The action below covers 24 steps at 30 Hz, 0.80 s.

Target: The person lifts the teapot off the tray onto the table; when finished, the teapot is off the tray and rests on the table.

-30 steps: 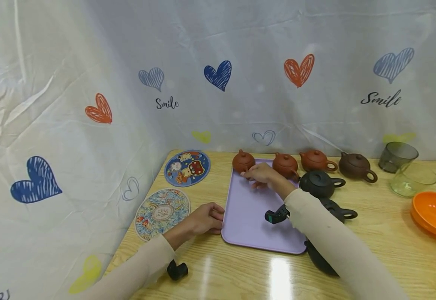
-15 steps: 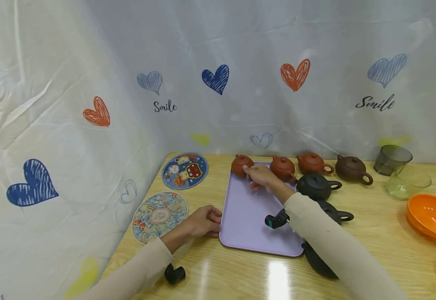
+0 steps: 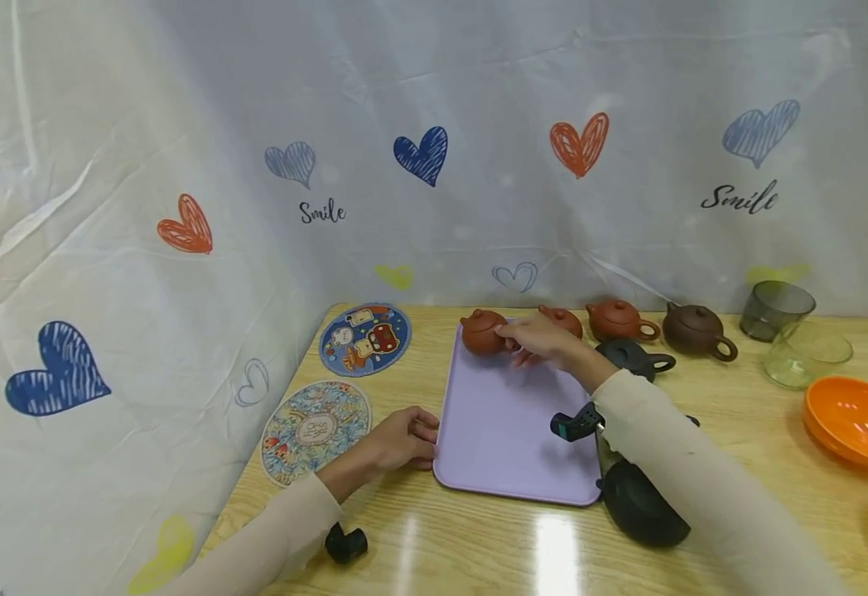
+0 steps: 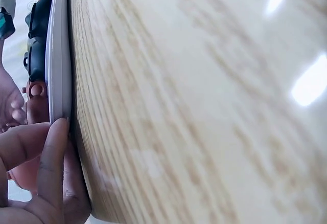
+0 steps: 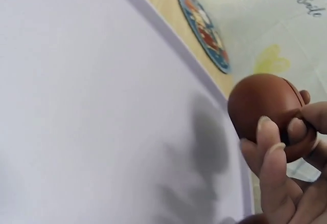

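A small reddish-brown clay teapot (image 3: 483,334) is at the far left corner of the lilac tray (image 3: 501,430), its spout toward the left. My right hand (image 3: 542,338) pinches its handle between thumb and fingers. In the right wrist view, the teapot (image 5: 265,106) shows its rounded side, and a hand's shadow falls across the tray. My left hand (image 3: 402,439) is at the tray's near left edge. Seen from the left wrist, bent fingers (image 4: 53,157) hold the tray rim (image 4: 59,55). Another red teapot (image 3: 564,321) is partly hidden behind my right hand.
Right of the tray are a red teapot (image 3: 620,319), a dark brown teapot (image 3: 697,329) and black teapots (image 3: 643,505), partly covered by my right sleeve. Farther right stand two glasses (image 3: 777,310) and an orange bowl (image 3: 859,422). Two round mats (image 3: 365,339) lie left.
My right hand has turned the held teapot, so its spout now points left rather than away. The right forearm has shifted right, uncovering more of the nearest black teapot. My left hand stays put.
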Each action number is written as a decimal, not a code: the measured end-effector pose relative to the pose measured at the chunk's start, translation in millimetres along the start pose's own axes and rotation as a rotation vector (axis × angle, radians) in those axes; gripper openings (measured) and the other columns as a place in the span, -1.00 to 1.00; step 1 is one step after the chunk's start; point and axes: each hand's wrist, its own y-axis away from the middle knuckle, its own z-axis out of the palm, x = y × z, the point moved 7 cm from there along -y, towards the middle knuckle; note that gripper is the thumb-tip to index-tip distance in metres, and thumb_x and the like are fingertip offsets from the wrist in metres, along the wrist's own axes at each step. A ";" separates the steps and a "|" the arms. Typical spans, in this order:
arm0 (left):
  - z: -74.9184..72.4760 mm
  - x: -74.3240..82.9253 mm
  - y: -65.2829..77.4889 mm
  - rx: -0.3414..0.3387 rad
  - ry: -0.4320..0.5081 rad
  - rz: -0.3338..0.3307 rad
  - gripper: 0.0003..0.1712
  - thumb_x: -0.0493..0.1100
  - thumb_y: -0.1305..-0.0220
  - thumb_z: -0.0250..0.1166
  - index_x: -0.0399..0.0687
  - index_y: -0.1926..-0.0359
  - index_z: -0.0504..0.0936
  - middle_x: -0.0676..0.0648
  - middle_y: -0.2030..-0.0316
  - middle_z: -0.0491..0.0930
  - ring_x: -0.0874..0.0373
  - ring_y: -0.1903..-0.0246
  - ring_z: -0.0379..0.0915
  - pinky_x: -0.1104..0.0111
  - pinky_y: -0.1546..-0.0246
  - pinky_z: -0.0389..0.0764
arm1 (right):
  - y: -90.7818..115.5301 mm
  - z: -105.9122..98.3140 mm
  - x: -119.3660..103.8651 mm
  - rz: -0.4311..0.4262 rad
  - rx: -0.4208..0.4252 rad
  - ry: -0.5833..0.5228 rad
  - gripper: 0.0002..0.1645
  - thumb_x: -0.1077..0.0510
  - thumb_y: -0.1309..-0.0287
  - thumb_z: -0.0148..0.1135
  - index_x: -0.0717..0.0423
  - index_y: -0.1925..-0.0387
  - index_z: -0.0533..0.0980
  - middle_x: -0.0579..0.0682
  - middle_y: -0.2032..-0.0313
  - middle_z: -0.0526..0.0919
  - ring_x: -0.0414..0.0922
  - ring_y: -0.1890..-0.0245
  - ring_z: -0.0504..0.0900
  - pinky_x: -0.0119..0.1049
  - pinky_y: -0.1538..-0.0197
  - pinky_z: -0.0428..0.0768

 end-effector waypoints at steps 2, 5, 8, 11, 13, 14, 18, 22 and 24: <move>-0.1 0.6 0.2 -0.004 0.000 0.003 -0.53 -0.42 -0.23 0.31 -0.38 -0.15 0.42 -0.24 0.11 0.53 0.07 0.25 0.58 0.27 0.18 0.78 | 6.3 -6.6 -3.1 -0.010 -0.035 -0.002 -0.58 -0.08 -0.47 0.01 0.21 0.27 0.48 0.09 0.19 0.62 -0.17 0.47 0.67 -0.31 0.34 0.68; 0.5 1.3 0.4 -0.017 0.014 0.013 -0.53 -0.43 -0.24 0.30 -0.40 -0.15 0.40 -0.25 0.11 0.53 0.08 0.25 0.59 0.27 0.17 0.78 | 16.9 -17.9 -5.9 -0.011 -0.086 -0.010 -0.57 -0.08 -0.49 0.00 0.23 0.26 0.46 0.07 0.19 0.64 -0.20 0.50 0.64 -0.35 0.38 0.66; 0.2 1.6 1.3 -0.027 0.030 0.026 -0.54 -0.43 -0.25 0.28 -0.42 -0.15 0.40 -0.26 0.11 0.53 0.08 0.25 0.59 0.27 0.17 0.78 | 26.1 -30.5 -7.3 -0.016 -0.113 -0.005 -0.57 -0.10 -0.49 0.02 0.22 0.27 0.45 0.01 0.27 0.65 -0.22 0.53 0.60 -0.38 0.42 0.64; -0.3 1.9 2.1 -0.026 0.031 0.030 -0.54 -0.43 -0.25 0.29 -0.42 -0.15 0.40 -0.25 0.11 0.53 0.08 0.26 0.59 0.27 0.18 0.78 | 35.4 -43.6 -6.8 -0.031 -0.127 0.018 -0.56 -0.11 -0.48 0.03 0.22 0.25 0.44 -0.03 0.33 0.62 -0.19 0.51 0.58 -0.34 0.40 0.64; -0.3 1.9 2.4 -0.026 0.033 0.031 -0.54 -0.44 -0.25 0.29 -0.42 -0.15 0.40 -0.25 0.11 0.53 0.08 0.26 0.59 0.26 0.18 0.78 | 42.7 -53.2 -5.6 -0.046 -0.123 0.039 -0.55 -0.12 -0.48 0.03 0.23 0.23 0.45 -0.01 0.33 0.59 -0.16 0.47 0.60 -0.28 0.35 0.66; -0.3 2.0 2.5 -0.026 0.033 0.032 -0.54 -0.44 -0.25 0.29 -0.42 -0.15 0.40 -0.25 0.11 0.52 0.08 0.26 0.59 0.26 0.18 0.78 | 46.4 -58.2 -4.6 -0.052 -0.119 0.049 -0.54 -0.13 -0.47 0.04 0.23 0.23 0.45 0.00 0.31 0.58 -0.14 0.45 0.62 -0.25 0.31 0.67; 0.1 3.3 3.3 -0.030 0.032 0.036 -0.53 -0.44 -0.25 0.28 -0.43 -0.15 0.39 -0.26 0.12 0.52 0.08 0.26 0.58 0.25 0.17 0.78 | 61.9 -76.0 0.1 -0.076 -0.119 0.080 -0.50 -0.16 -0.47 0.04 0.25 0.22 0.47 0.04 0.29 0.57 -0.09 0.39 0.64 -0.17 0.26 0.69; 0.5 4.0 3.5 -0.030 0.030 0.036 -0.53 -0.44 -0.25 0.28 -0.43 -0.16 0.39 -0.26 0.12 0.51 0.08 0.26 0.58 0.25 0.18 0.78 | 78.6 -91.5 7.8 -0.075 -0.129 0.093 -0.50 -0.15 -0.46 0.06 0.26 0.22 0.48 0.03 0.26 0.59 -0.07 0.39 0.65 -0.18 0.29 0.69; 0.6 3.7 3.5 -0.029 0.035 0.033 -0.54 -0.44 -0.26 0.28 -0.42 -0.16 0.39 -0.26 0.12 0.51 0.08 0.26 0.57 0.25 0.18 0.78 | 86.9 -98.8 12.2 -0.078 -0.126 0.106 -0.53 -0.15 -0.46 0.07 0.23 0.22 0.48 0.04 0.23 0.57 -0.05 0.38 0.65 -0.18 0.30 0.69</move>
